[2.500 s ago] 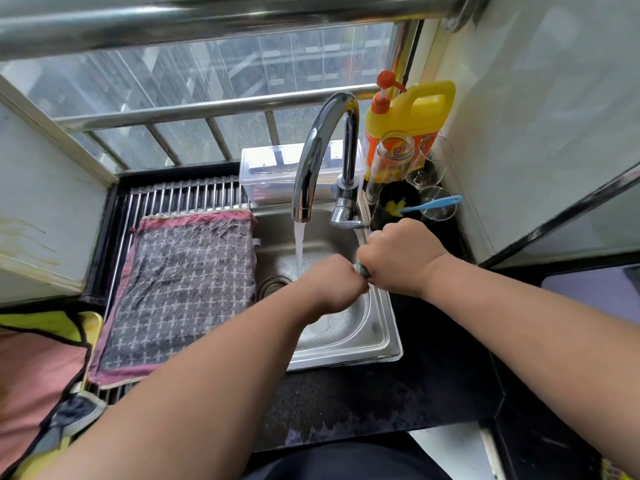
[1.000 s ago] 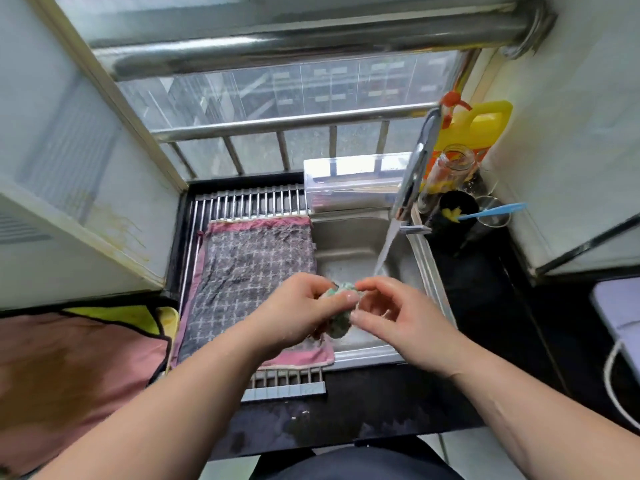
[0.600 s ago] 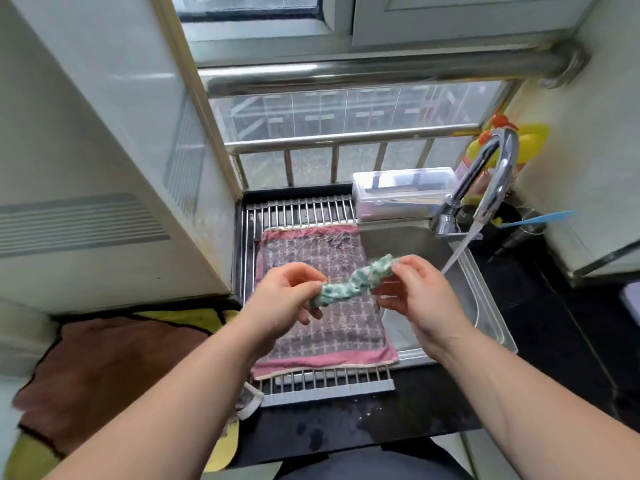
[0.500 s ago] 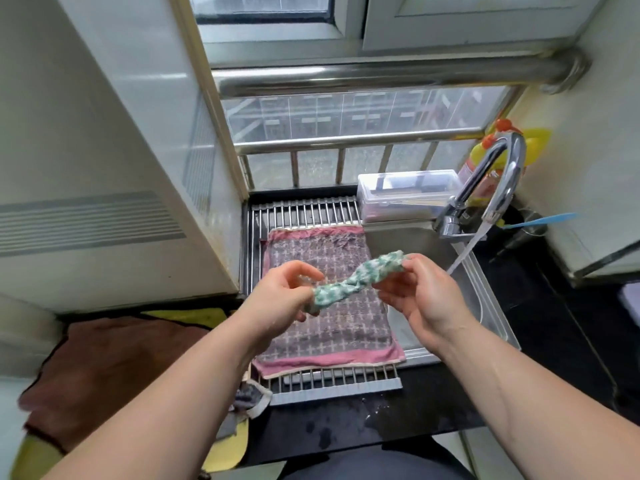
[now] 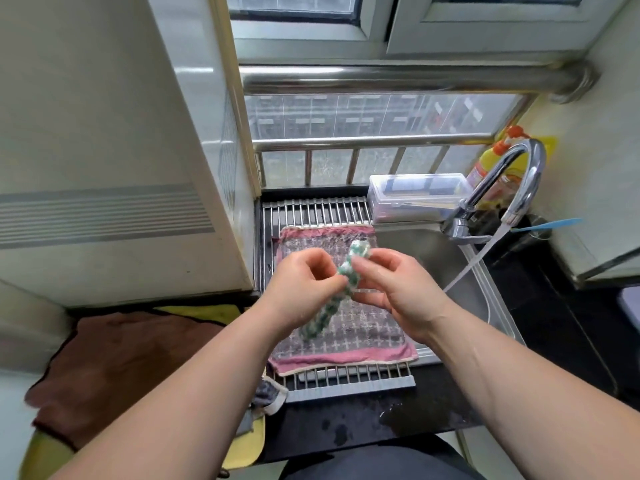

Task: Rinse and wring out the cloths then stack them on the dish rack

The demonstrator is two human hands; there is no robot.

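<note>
A brown cloth (image 5: 121,358) lies far left. Over the dish rack (image 5: 311,211), where a grey checked cloth (image 5: 363,330) is spread flat, the left hand (image 5: 301,292) pinches a twisted green-and-white cloth (image 5: 320,322), held aloft. The right hand (image 5: 394,289) has its fingers clamped on the upper end. Rightward, the tap (image 5: 519,174) runs into the sink (image 5: 433,251).

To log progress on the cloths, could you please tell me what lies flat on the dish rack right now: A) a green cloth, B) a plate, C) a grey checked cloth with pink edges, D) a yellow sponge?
C: the grey checked cloth lies spread on the dish rack, while the left hand and right hand hold the twisted green cloth over it.
</note>
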